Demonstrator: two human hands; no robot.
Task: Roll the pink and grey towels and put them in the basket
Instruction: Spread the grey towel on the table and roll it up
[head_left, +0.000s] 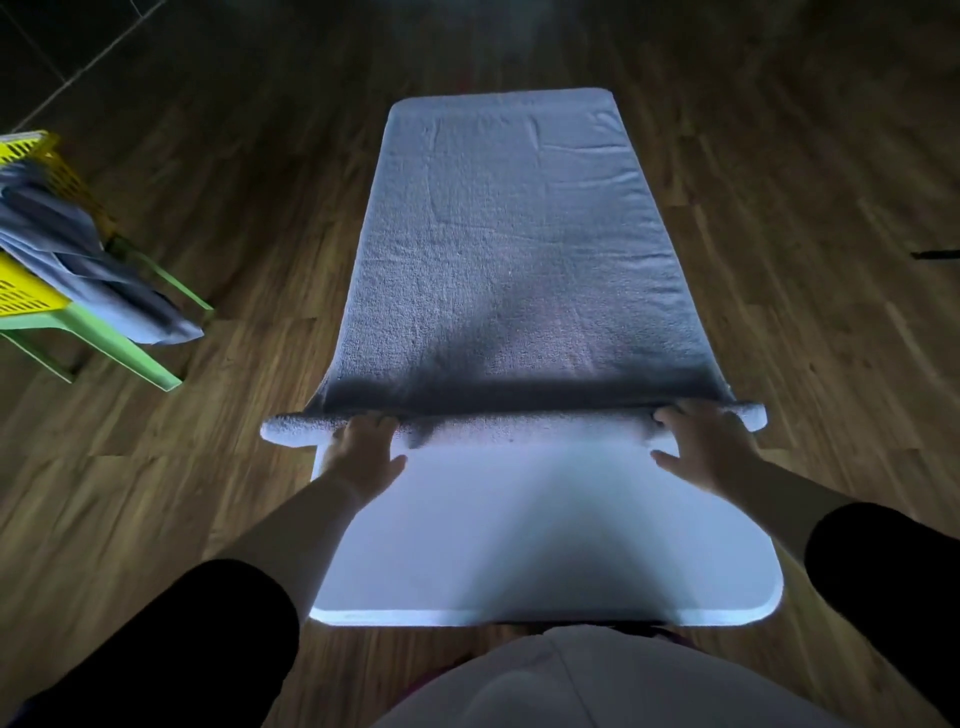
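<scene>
Curling over the thin rolled edge of the grey towel (519, 249), the left hand (361, 449) and right hand (704, 444) hold the roll near its two ends, with the thumbs splayed back on the white surface (545, 545). The roll's tips poke out past each hand. Beyond the fingers the towel lies flat, stretching away. Well off on the left hand's side stands the yellow basket (47, 299), with a bluish cloth (67, 244) draped over it.
</scene>
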